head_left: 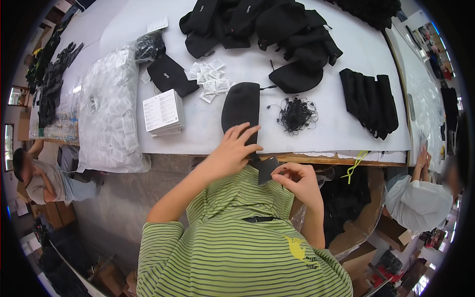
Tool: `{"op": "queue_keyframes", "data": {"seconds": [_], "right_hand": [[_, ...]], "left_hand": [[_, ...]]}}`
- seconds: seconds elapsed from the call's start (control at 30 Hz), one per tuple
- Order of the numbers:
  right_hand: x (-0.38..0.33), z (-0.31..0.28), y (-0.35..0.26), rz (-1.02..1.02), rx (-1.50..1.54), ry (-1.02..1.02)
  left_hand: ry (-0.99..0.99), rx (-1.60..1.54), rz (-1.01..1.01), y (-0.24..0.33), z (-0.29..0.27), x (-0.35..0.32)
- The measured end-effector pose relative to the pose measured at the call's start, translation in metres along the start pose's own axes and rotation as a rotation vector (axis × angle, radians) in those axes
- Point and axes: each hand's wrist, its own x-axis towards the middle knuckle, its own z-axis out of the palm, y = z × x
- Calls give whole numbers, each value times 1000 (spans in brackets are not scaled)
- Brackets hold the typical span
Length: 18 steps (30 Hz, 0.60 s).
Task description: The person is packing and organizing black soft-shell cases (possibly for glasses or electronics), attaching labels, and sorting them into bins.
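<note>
Green, dark-striped short-sleeved shirt (237, 247) with a yellow print.

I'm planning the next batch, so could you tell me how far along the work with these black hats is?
Done, apparently: a neat row of folded black hats on the right of the white table. In hand: the left hand presses on a black hat at the table edge while the right hand pinches a dark tag. Left: the loose hat pile, tag strings and small packets.

My left hand (232, 148) covers the near end of the black hat (241, 106), and my right hand (297, 180) hides part of the dark tag (266, 169). The print on the paper stack (162, 111) is too small to read.
</note>
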Motion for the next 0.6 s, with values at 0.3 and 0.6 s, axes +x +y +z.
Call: {"op": "queue_keyframes", "data": {"seconds": [0.3,0.6], "right_hand": [[25,22,-9,-57,-193,201],[38,57,-17,-363,-336,151]], "left_hand": [[697,43,-250,34,6,-33],[680,-500,-505,38,-2,-46]]}}
